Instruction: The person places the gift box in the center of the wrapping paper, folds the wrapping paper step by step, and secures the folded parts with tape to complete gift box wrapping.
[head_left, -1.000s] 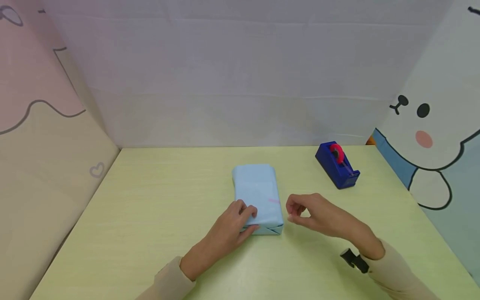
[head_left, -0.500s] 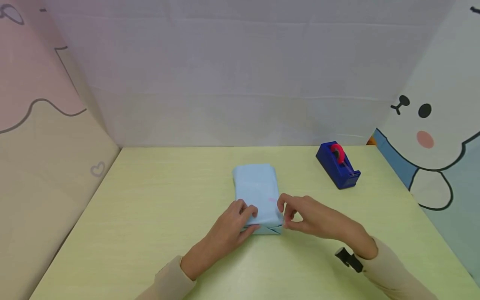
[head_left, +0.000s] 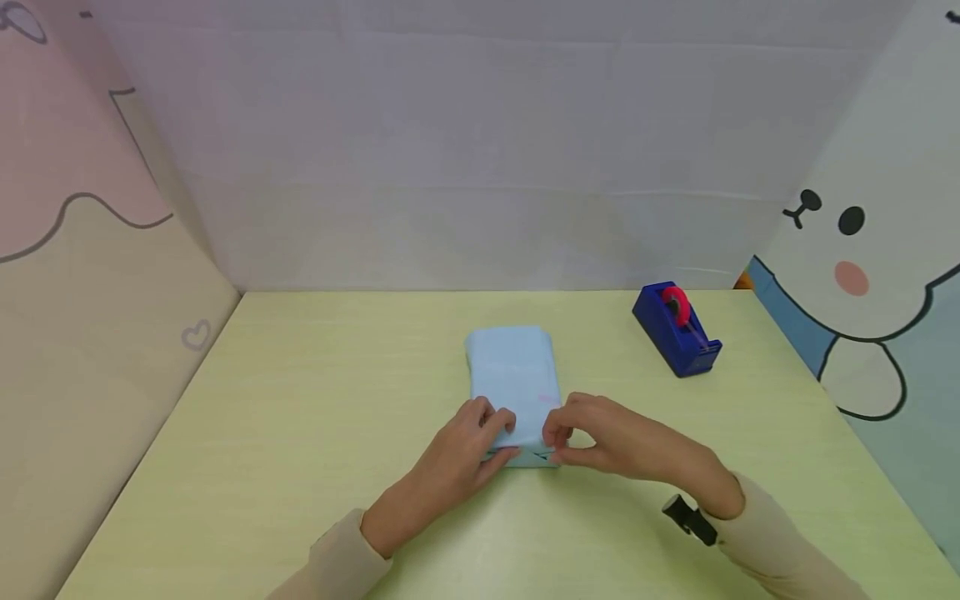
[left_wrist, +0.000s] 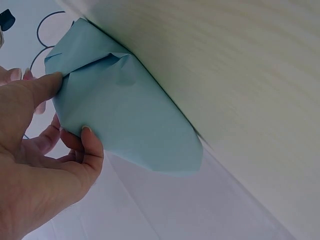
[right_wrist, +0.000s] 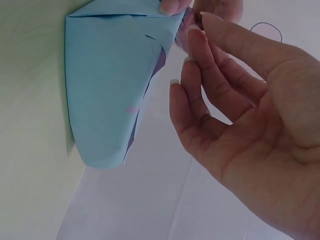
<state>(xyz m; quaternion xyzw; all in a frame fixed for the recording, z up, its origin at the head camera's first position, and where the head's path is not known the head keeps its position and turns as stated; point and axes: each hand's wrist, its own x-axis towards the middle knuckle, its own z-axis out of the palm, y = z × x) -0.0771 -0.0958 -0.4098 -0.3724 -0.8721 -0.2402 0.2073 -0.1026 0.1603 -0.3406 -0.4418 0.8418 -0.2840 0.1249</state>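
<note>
Between both hands (head_left: 453, 460) (head_left: 628, 437), blue parcel (head_left: 513, 367) (partly hidden)

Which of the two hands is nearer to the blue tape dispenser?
The right hand, at the light-blue package's near right corner; the dispenser stands beyond it. The left hand, gripping the package's near end, is farther away.

Light-blue, oblong, paper-wrapped package (head_left: 513, 362): laid flat on pale yellow-green tabletop (head_left: 322, 400), one short end turned toward viewer. Paper at near end folded into overlapping, creased flaps (left_wrist: 90, 52); seam slightly parted. Small pink streak (head_left: 546, 398) borne on upper face, near right edge.
</note>
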